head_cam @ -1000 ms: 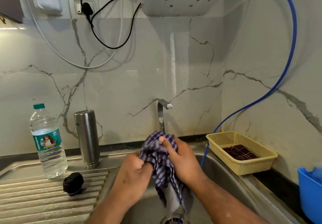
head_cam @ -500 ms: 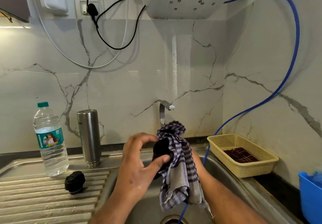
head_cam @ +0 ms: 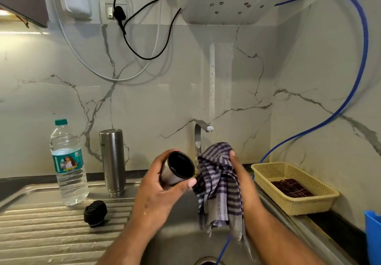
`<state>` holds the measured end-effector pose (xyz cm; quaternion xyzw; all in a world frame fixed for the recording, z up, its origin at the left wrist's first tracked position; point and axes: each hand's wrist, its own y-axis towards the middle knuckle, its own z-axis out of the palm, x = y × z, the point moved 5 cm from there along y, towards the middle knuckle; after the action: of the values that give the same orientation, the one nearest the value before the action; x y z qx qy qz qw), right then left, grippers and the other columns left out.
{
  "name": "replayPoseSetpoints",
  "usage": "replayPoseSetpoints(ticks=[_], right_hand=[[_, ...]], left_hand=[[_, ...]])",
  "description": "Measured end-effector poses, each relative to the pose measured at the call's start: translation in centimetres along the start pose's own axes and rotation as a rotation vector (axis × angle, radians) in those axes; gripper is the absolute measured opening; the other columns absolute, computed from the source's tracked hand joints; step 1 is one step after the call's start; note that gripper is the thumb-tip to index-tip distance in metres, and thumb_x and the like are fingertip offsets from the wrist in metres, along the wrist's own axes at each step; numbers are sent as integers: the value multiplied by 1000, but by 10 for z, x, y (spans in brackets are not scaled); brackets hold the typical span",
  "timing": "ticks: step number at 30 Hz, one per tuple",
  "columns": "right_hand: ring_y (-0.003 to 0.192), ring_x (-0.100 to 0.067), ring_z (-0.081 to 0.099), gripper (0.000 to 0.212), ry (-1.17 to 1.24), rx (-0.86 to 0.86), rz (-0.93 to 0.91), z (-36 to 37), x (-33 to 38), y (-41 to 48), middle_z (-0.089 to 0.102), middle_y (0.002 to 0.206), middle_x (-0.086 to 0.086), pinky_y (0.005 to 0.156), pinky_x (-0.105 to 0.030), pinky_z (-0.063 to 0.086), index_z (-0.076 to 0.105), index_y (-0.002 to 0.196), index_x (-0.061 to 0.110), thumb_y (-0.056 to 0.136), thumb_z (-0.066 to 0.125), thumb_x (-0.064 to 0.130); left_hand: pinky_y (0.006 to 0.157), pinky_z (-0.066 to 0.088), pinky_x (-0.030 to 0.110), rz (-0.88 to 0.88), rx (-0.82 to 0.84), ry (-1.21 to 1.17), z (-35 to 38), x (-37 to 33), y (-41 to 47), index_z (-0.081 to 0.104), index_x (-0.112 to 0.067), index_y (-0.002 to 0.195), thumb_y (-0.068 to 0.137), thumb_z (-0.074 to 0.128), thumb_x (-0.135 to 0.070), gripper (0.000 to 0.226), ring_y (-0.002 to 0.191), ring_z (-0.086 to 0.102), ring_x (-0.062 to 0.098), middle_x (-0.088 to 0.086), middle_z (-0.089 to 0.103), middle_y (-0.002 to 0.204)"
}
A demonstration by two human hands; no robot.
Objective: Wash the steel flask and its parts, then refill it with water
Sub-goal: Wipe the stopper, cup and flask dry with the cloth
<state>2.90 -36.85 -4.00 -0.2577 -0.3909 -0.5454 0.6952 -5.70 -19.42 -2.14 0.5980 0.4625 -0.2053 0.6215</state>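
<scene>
So the left hand (head_cam: 156, 194) grips the cup (head_cam: 178, 169) mouth-out, and the right hand (head_cam: 245, 182) clutches the cloth (head_cam: 216, 178) just beside it, probably to wipe inside.

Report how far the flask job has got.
Apart already: flask body stands on the drainboard, black stopper lies near it. In hand: left hand grips the cup lid, right hand holds the checked cloth next to it. Left: reassembly and refilling; the tap is not running.

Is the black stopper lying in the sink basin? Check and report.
No: the black stopper lies on the ribbed draining board, in front of the upright steel flask.
</scene>
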Motion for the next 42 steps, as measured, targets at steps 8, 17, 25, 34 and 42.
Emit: replayPoseSetpoints(ticks=[8,17,25,34,42], right_hand=[[116,-23,70,56,-134,108,-355,13,20,-22,74,123,-3,104,-44,51,63,133,20,96,55,61],[101,1,62,28,-1152,173,-849,42,13,-36,61,111,18,85,-18,52,73,111,26,98,62,48],[84,-6,75,18,-761,78,-515,26,24,-27,79,91,6,75,-24,58,77,102,21,92,74,35],[93,-31,76,33,-464,192,-182,20,2,-23,79,100,-13,83,-38,59,77,102,7,94,68,37],[84,-6,74,15,-760,223,-361,31,-16,-27,78,90,4,74,-24,58,75,95,21,85,80,31]], left_hand=[[78,61,39,-85,-69,-137,-4,20,3,60,-48,114,62,69,-86,64,84,72,21,1,73,104],[90,50,10,51,180,235,13,7,-5,35,-53,133,75,87,-14,87,109,59,-14,-24,65,113],[109,43,22,-68,281,67,19,13,-4,49,-44,139,82,83,-22,70,124,57,-6,-26,65,128],[83,61,36,-336,36,-673,14,25,-4,69,-5,112,85,64,-31,38,93,74,22,17,74,108],[80,60,41,-490,-124,-626,14,37,-7,55,-7,134,78,80,-46,72,103,74,31,17,75,114]])
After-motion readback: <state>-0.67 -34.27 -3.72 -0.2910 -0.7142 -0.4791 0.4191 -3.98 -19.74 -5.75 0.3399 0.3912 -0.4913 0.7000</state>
